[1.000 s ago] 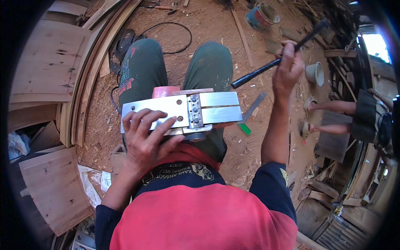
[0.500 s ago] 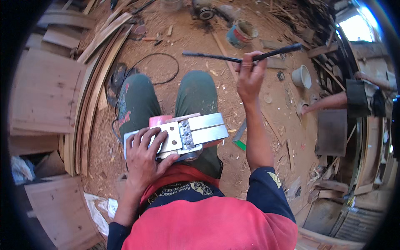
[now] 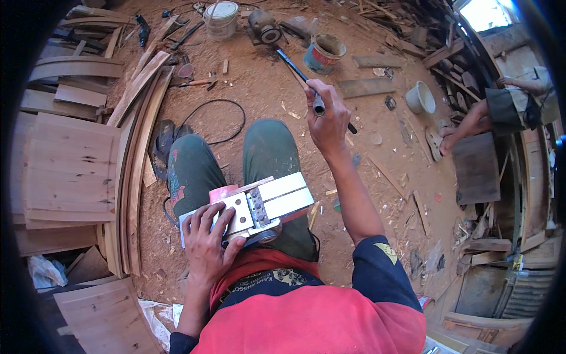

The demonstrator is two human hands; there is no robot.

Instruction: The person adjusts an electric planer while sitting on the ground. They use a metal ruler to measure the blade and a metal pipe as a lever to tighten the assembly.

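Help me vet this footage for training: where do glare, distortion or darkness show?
Head view: the bright opening at upper right washes out to white; head view: the long boards at left look bowed, likely by the lens, and the picture's corners go black; head view: the metal tool under the left hand shines pale, its groove visible.

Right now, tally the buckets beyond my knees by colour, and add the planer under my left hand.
Whitish buckets: 2
Blue-and-red bucket: 1
Silver-plated planer under the left hand: 1
Total: 4
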